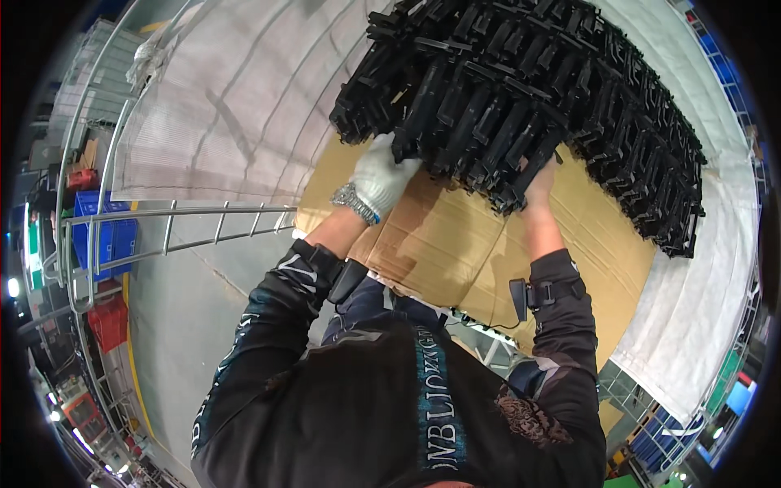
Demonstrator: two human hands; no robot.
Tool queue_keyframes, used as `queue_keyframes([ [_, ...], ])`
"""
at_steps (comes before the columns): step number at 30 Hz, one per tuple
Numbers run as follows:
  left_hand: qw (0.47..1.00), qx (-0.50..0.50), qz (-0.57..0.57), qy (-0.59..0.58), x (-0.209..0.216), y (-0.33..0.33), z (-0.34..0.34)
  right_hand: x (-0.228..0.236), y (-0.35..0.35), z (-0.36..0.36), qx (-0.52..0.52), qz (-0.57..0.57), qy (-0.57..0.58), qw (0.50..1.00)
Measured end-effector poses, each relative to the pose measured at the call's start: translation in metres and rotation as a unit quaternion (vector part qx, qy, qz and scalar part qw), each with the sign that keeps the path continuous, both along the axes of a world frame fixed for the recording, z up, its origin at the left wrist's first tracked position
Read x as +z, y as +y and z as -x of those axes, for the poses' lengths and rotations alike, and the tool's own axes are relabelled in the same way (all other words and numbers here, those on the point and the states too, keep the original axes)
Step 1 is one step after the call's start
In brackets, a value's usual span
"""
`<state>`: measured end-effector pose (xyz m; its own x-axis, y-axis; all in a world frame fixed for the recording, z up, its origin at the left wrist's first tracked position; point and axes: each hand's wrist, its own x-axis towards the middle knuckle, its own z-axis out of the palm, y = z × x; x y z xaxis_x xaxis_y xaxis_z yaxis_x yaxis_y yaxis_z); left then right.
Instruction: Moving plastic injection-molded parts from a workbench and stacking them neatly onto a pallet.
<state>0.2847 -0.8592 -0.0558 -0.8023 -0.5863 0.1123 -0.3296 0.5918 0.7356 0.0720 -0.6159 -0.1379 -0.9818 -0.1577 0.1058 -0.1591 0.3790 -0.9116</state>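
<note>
Long, narrow black plastic parts (480, 106) stand packed in curved rows on a brown cardboard sheet (455, 236). My left hand (382, 175), in a white knit glove, is closed against the left end of the nearest row, its fingertips partly hidden by the parts. At the right end of that row, my bare right hand (540, 187) grips the outermost black part, which leans at a slant; most of its fingers are hidden behind it. Between the two hands lies a section of several parts side by side.
A wire mesh cage (195, 210) lined with white woven sheeting (220, 106) surrounds the cardboard. More black parts (643, 171) curve down the right side. A blue crate (110, 232) and a red bin (108, 321) stand beyond the cage at left, near a yellow floor line.
</note>
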Motion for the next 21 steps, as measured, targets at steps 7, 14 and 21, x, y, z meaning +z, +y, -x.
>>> queue_keyframes([
  [7, 0.998, 0.005, -0.069, 0.006, 0.018, 0.012, -0.037, -0.015, 0.012, 0.02, 0.019, 0.069, 0.012, 0.997],
  [14, 0.972, 0.229, -0.058, -0.019, 0.006, -0.053, -0.059, -0.009, 0.017, 0.013, 0.016, 0.107, -0.152, 0.982],
  [21, 0.982, 0.036, -0.159, 0.096, -0.049, -0.087, -0.028, -0.021, 0.008, -0.008, -0.016, 0.133, -0.117, 0.984],
])
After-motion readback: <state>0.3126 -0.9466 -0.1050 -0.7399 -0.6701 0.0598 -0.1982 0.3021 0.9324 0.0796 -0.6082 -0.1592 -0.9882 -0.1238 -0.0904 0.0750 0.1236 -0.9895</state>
